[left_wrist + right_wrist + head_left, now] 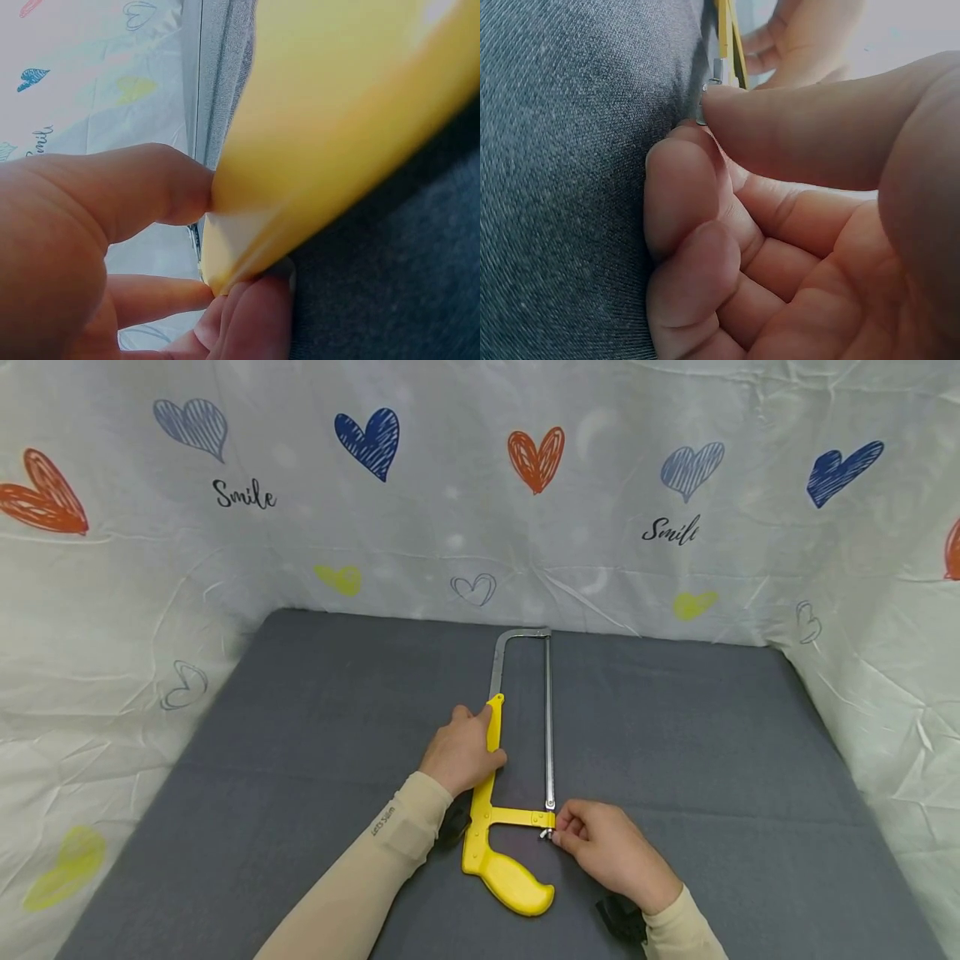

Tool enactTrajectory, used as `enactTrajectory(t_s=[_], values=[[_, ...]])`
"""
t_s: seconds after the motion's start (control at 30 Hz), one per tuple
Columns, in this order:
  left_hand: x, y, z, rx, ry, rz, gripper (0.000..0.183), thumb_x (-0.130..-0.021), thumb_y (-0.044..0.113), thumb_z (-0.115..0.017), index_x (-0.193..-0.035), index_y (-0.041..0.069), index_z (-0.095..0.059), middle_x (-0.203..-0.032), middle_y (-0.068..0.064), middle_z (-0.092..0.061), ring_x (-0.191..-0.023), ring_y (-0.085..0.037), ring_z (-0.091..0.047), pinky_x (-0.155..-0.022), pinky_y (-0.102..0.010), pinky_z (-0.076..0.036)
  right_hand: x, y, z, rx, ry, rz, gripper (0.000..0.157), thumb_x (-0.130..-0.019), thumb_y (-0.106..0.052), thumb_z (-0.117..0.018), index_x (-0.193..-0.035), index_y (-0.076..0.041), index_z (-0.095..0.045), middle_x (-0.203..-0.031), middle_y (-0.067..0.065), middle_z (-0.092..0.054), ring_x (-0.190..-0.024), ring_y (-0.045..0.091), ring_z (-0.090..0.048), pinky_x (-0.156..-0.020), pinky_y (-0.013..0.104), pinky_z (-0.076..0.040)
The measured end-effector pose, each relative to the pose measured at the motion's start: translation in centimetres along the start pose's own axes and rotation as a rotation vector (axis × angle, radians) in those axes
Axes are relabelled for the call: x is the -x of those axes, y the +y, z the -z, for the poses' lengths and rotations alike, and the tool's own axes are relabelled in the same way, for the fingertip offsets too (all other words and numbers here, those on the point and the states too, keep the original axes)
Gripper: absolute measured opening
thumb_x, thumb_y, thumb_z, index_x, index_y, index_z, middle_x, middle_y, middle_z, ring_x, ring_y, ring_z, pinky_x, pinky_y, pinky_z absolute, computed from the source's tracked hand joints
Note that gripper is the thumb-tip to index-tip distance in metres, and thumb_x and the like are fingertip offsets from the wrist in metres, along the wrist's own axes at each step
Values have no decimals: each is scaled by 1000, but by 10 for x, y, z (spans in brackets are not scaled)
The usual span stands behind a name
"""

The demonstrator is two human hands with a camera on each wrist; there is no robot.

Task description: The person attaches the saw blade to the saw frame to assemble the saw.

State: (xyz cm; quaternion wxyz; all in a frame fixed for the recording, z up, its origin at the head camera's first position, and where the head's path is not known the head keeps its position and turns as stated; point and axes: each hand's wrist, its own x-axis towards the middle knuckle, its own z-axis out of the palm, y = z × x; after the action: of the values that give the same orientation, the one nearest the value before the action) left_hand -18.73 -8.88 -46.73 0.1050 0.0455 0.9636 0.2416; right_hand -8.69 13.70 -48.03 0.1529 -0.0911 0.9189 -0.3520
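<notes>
A hacksaw with a yellow handle (517,885) lies on the grey cloth, its silver metal bow (498,664) pointing away from me. The blade (549,727) runs along the right side. My left hand (463,752) grips the yellow frame bar (322,127) at its middle, thumb on one side and fingers on the other. By the near end of the blade, my right hand (611,847) pinches a small silver wing nut (545,834) between thumb and curled forefinger. In the right wrist view the fingertips mostly hide the nut.
The grey cloth-covered table (712,735) extends around the saw on both sides. A white curtain (450,527) printed with hearts and words hangs behind and beside it. Dark straps (622,918) sit at both wrists.
</notes>
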Motion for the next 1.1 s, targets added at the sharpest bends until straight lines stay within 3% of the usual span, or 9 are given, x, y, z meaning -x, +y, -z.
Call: enactTrajectory(t_s=[0.6,0.77,0.93,1.1], values=[[-2,-2,-1,-11,8,-20,81,-94,24,-77,-166,7,-44,-137,-28,-57,-66,-25,-62,-62,-34,-57,0,-2,1,-2,39,-27,13,-97,-14,-75,-86,-19,-72,-69,-7,-60,-57,9,-51,-55,25,-41],[-1,-1,-1,-8,4,-16,81,-94,24,-77,-166,7,-43,-137,-28,-56,-67,-26,-62,-63,-35,-58,3,-8,0,-10,102,-94,17,-95,-23,-79,-80,-21,-70,-68,-8,-61,-57,10,-52,-54,26,-42],[1,0,-1,-6,8,-18,81,-94,24,-76,-166,6,-43,-137,-28,-56,-68,-26,-62,-64,-37,-58,3,-13,-5,-23,99,-117,27,-90,-37,-88,-78,-21,-69,-65,-7,-60,-56,11,-52,-52,26,-40],[1,-1,-1,-11,5,-21,82,-95,24,-76,-167,7,-41,-137,-28,-56,-67,-26,-62,-64,-37,-58,1,-14,-9,-1,111,-124,30,-87,-39,-90,-77,-21,-68,-65,-7,-59,-55,11,-51,-52,25,-39]])
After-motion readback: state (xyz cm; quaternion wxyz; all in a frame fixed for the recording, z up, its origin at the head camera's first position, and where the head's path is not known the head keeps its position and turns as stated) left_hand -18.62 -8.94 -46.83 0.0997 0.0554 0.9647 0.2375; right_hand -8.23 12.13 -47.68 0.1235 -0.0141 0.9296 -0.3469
